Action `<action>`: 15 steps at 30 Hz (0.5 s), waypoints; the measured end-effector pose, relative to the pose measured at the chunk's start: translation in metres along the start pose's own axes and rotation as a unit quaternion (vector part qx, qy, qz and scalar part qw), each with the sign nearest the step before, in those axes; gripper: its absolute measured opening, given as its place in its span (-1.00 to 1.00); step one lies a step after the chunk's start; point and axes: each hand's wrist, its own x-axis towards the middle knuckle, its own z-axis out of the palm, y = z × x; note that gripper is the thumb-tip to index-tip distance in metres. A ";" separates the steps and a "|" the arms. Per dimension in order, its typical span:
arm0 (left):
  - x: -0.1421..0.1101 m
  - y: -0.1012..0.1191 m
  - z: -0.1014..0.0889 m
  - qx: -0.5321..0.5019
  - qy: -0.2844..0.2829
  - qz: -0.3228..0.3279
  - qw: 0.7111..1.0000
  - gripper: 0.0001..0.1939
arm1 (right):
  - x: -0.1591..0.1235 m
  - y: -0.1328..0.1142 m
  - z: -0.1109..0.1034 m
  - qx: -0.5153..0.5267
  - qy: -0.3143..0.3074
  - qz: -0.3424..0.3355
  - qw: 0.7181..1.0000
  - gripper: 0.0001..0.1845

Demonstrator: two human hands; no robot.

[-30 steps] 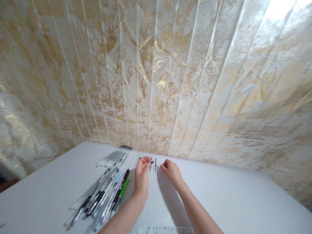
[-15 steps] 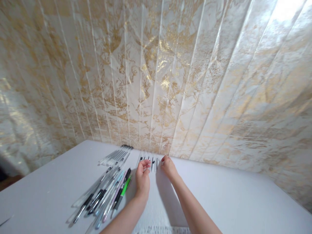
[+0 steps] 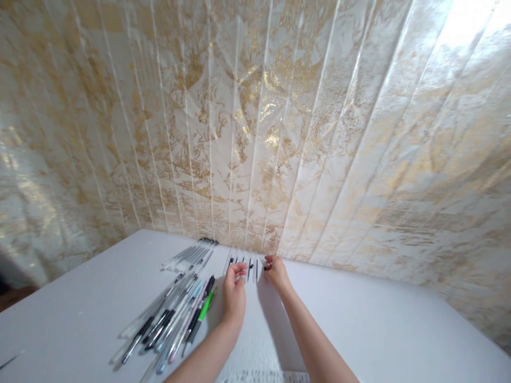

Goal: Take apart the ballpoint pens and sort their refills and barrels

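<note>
Lying left of the left fingers, a heap of pens (image 3: pixel 137 339) overlaps too much to count, apparently massed there for working room. Beyond it, thin sticks (image 3: pixel 184 257), also uncountable, fan together, probably grouped by likeness. One green pen (image 3: pixel 206 306) edges the heap nearest the left hand (image 3: pixel 233 298), whose fingers curl loosely, thumb apart. Between both hands, at least five dark parts (image 3: pixel 250 269) lie side by side, seemingly spaced for separation. The right hand (image 3: pixel 278 275) bends by their right end; whether its fingers clamp anything, I cannot tell.

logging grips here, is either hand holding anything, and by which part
The right hand seems to pinch a small dark piece, by which part is unclear; for the left hand, I cannot tell.
</note>
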 end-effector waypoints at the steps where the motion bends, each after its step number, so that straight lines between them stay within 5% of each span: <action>1: 0.000 0.000 0.000 0.000 -0.001 0.001 1.000 -0.74 | 0.001 -0.002 0.001 0.003 -0.002 0.001 1.000 -0.49; 15: -0.002 0.002 0.001 0.003 -0.005 0.002 1.000 -0.76 | 0.001 -0.011 0.007 0.031 -0.010 0.033 0.999 -0.48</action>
